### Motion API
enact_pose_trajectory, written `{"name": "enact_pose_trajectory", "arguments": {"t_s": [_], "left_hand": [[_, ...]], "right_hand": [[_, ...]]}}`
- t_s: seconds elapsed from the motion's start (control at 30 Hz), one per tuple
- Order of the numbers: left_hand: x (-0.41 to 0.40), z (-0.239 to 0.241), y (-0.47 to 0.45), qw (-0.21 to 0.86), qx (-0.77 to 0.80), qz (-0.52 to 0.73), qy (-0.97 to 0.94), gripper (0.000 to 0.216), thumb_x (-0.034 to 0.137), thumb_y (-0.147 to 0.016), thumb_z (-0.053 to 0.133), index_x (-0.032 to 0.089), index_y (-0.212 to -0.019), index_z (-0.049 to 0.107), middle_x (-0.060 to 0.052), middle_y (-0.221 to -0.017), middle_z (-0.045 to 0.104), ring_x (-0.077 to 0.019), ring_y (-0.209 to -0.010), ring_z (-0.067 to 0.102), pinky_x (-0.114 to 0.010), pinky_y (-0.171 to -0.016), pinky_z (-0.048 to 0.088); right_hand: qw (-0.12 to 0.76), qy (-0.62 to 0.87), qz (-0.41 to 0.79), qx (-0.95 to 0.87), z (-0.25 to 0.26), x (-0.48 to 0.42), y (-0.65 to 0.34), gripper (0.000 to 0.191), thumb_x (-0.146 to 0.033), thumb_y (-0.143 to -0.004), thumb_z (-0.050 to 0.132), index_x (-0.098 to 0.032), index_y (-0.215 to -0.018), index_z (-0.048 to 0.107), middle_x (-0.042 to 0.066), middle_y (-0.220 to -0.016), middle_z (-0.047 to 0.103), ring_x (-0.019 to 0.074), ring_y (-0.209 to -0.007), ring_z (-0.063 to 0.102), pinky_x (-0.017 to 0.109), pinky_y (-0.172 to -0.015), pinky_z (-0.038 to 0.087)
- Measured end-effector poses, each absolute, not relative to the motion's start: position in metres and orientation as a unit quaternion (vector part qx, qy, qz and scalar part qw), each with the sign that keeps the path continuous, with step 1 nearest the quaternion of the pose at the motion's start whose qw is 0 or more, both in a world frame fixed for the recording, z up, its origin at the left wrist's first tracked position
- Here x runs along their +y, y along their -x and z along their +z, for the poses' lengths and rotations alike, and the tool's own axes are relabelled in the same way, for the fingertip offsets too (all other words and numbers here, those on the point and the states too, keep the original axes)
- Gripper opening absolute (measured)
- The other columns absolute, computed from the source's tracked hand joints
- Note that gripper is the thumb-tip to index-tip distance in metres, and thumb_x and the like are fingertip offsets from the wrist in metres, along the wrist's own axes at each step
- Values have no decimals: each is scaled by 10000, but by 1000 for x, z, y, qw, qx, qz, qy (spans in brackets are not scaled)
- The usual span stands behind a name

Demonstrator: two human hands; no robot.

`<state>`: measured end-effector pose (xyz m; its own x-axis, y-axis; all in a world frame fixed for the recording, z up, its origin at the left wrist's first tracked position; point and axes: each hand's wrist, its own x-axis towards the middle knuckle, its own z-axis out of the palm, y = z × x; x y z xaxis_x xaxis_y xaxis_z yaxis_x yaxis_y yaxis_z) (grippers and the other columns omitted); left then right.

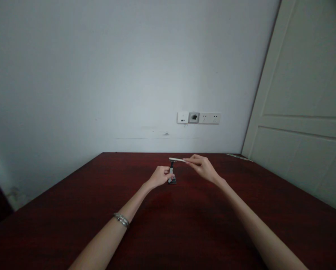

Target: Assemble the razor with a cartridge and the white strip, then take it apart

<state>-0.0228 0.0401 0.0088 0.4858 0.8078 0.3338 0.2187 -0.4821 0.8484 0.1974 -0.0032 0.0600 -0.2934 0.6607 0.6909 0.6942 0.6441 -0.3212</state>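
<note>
Near the far middle of the table, a small grey and black stand point(171, 171) rises upright from a dark base. My left hand point(160, 177) is closed on its grey upright from the left side. A thin white flat piece point(177, 159) lies nearly level across the top of the stand, seen edge-on. Its right end is pinched between the fingers of my right hand point(203, 167). Whether the white piece is joined to the stand or just touches it, I cannot tell. A silvery bracelet point(122, 219) circles my left wrist.
The dark red wooden table point(184, 232) reaches back to a pale wall point(128, 75). White sockets point(209, 118) and a grey-framed plate point(194, 117) are set in the wall above its far edge. A pale panelled door point(305, 105) stands along the right side.
</note>
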Motion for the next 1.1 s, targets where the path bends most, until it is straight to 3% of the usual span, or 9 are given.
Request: {"name": "enact_pose_trajectory", "arguments": {"t_s": [0.77,1.1], "left_hand": [[38,12,22,400,330,384,-764,132,232,-720,580,108,-675,584,-41,-625,638,-120,-578,595,-210,-554,450],[27,22,19,500,365,361,-697,240,323,-712,626,96,-765,568,-83,-699,657,-167,-607,647,-246,-508,498]], "right_hand": [[421,413,-44,-806,63,-10,-191,277,-361,-851,484,-284,-1053,657,37,-850,639,136,-696,579,224,-605,424],[526,401,-21,-749,51,5,-201,279,-335,-842,491,-224,-1025,670,53,-848,647,156,-726,587,246,-640,438]]}}
